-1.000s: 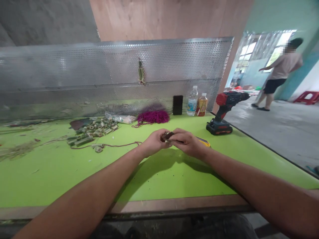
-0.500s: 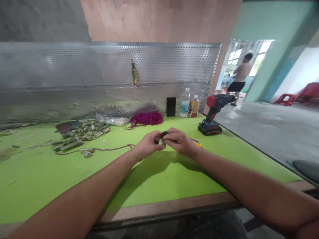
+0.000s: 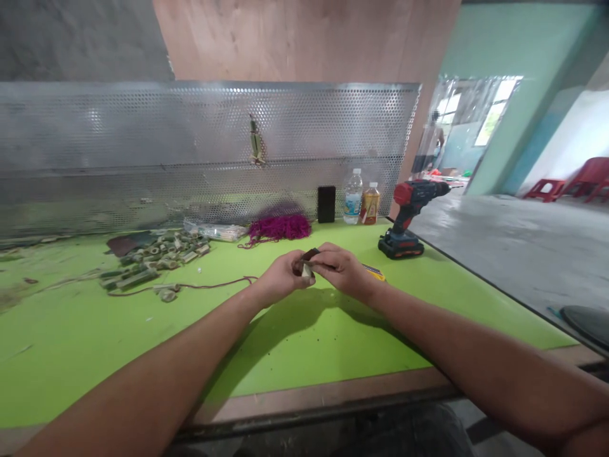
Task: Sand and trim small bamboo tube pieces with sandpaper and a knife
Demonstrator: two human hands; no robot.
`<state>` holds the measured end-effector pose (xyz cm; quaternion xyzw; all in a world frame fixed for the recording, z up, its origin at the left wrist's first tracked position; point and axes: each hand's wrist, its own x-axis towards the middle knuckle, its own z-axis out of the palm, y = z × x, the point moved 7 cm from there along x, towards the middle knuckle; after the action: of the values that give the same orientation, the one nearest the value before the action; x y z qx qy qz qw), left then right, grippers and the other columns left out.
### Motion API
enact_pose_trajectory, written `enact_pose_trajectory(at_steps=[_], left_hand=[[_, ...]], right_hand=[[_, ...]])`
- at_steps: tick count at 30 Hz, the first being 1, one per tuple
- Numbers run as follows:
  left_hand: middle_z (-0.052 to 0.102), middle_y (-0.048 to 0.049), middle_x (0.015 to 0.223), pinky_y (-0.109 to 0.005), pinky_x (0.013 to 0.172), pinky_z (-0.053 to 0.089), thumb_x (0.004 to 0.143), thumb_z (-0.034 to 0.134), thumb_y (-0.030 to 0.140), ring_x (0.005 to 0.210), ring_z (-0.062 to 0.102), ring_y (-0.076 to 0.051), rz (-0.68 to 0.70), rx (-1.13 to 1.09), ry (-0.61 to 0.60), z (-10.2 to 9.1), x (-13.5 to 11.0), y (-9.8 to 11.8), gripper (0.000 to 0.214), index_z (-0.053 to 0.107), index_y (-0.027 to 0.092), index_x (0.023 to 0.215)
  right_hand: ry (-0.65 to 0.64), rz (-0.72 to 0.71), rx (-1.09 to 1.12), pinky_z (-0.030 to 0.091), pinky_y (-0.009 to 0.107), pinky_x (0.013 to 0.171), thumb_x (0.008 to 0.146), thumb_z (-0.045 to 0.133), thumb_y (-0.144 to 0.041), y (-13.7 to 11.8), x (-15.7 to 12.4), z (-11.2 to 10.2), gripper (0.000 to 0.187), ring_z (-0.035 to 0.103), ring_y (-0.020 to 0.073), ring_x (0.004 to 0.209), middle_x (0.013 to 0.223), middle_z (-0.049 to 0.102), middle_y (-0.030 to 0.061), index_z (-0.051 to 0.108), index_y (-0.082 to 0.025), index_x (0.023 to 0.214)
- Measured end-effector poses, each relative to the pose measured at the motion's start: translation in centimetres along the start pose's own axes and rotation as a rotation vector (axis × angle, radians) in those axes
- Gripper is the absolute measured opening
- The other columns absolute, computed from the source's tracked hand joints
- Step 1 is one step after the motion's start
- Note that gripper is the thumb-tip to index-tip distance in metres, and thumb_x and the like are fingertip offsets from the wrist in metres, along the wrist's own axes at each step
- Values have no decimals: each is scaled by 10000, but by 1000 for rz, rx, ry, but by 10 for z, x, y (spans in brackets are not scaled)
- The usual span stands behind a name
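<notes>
Both my hands meet above the middle of the green table point(image 3: 95, 343). My left hand point(image 3: 280, 279) is closed in a pinch on a small pale bamboo piece point(image 3: 307, 271). My right hand point(image 3: 340, 268) is closed around a dark strip, perhaps sandpaper point(image 3: 311, 254), pressed against that piece. A yellow tool point(image 3: 375, 273) lies on the table just behind my right hand.
A heap of short bamboo tubes point(image 3: 157, 255) and a reddish cord point(image 3: 200, 285) lie to the left. Magenta cord point(image 3: 280, 226), a phone point(image 3: 326, 203), two bottles point(image 3: 353, 197) and a red drill point(image 3: 406, 216) stand along the perforated metal screen point(image 3: 190, 146). A person point(image 3: 429, 147) stands far off by the doorway.
My head turned right early on; the hands stayed together on the small piece with only slight finger shifts. The distant person walked farther away toward the doorway.
</notes>
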<state>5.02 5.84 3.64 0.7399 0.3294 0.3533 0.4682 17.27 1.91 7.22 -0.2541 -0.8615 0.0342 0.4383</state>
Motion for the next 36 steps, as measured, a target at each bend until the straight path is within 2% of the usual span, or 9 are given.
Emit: enact_pose_trajectory(at_steps=[3, 7, 11, 15, 19, 23, 27, 31, 36], left_hand=[[575, 26, 749, -255, 648, 425, 653, 742, 230, 678, 529, -114, 2, 62, 17, -1, -2, 4, 325, 573, 155, 920], [561, 26, 725, -266, 630, 435, 695, 733, 271, 655, 524, -118, -38, 67, -26, 3, -4, 5, 299, 574, 160, 921], [569, 20, 740, -267, 648, 439, 678, 723, 208, 673, 526, -117, -23, 91, -15, 2, -4, 6, 258, 576, 154, 883], [581, 21, 738, -281, 654, 454, 684, 730, 233, 669, 537, -124, -41, 58, -13, 2, -4, 7, 286, 572, 159, 910], [580, 15, 741, -285, 660, 457, 667, 732, 195, 676, 536, -123, -54, 42, 2, 2, -5, 8, 283, 582, 149, 903], [582, 14, 740, -303, 675, 467, 693, 727, 216, 680, 550, -132, -58, 38, -17, 3, -6, 10, 278, 584, 153, 923], [615, -7, 793, -305, 699, 468, 669, 722, 155, 725, 566, -142, -68, 100, -4, 1, -7, 12, 263, 596, 146, 900], [592, 8, 748, -307, 674, 473, 698, 732, 233, 686, 557, -138, -73, 69, -19, 2, -5, 8, 269, 572, 160, 902], [596, 6, 787, -293, 688, 468, 680, 730, 209, 716, 558, -133, -64, 108, 8, 1, -6, 6, 285, 583, 157, 918]], right_hand=[[-54, -19, 17, 494, 300, 746, 910, 600, -187, 0, 0, 2, 133, 596, 169, 824, 893, 633, 63, 727, -202, 947], [57, -12, 21, 490, 302, 729, 911, 606, -203, 4, 0, -6, 123, 589, 173, 814, 826, 627, 51, 729, -206, 907], [-51, -52, 32, 495, 294, 716, 911, 602, -203, 1, -1, 2, 134, 596, 166, 803, 874, 636, 63, 736, -204, 925], [31, -54, 32, 496, 299, 711, 907, 610, -202, 2, 0, -6, 123, 595, 172, 802, 832, 635, 55, 733, -212, 906], [-82, -82, 49, 500, 303, 747, 911, 594, -179, 0, 0, 0, 145, 604, 169, 839, 903, 650, 67, 730, -206, 952], [29, -23, 13, 485, 285, 687, 901, 611, -189, 3, 0, -6, 120, 585, 164, 774, 813, 616, 49, 731, -203, 902], [-91, -44, 30, 485, 276, 713, 901, 604, -179, 0, -1, 3, 136, 601, 158, 801, 869, 625, 52, 736, -212, 913], [36, -4, 3, 475, 278, 700, 906, 604, -188, 3, -1, -8, 130, 587, 162, 795, 831, 616, 49, 732, -202, 912], [-64, -66, 39, 476, 281, 708, 902, 604, -170, 2, -1, -1, 134, 591, 160, 796, 850, 632, 56, 732, -194, 930]])
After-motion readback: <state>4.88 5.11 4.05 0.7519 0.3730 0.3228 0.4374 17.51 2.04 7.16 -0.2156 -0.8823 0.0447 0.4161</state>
